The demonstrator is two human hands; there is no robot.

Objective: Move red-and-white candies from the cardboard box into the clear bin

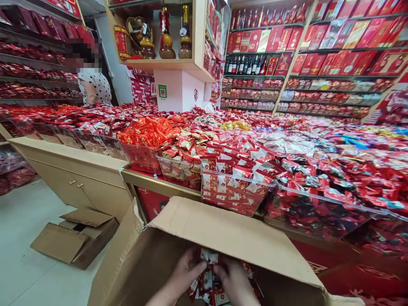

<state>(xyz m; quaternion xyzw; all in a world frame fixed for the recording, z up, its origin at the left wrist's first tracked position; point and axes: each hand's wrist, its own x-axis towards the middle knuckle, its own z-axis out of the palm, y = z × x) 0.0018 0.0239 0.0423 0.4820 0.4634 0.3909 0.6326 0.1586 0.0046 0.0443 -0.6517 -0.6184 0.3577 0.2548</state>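
Note:
Both hands reach down into a large open cardboard box [219,229]. Red and white wrapped candies [208,282] lie inside, low in the frame. My left hand [188,270] curls round the candies from the left, its thumb against a white and red packet. From the right, my right hand [234,276] closes on the same bunch, somewhat blurred. Shadow and the hands themselves hide part of the fingers and the lower candies. The box's near flap stands between the hands and the display counter.
Clear plastic bins of wrapped sweets [236,182] line the counter beyond the box. Another cardboard box [78,238] sits on the floor at left, beside a wooden cabinet [73,170]. A person in a dotted top [95,85] stands at the back left. Stocked shelves [264,55] cover the walls.

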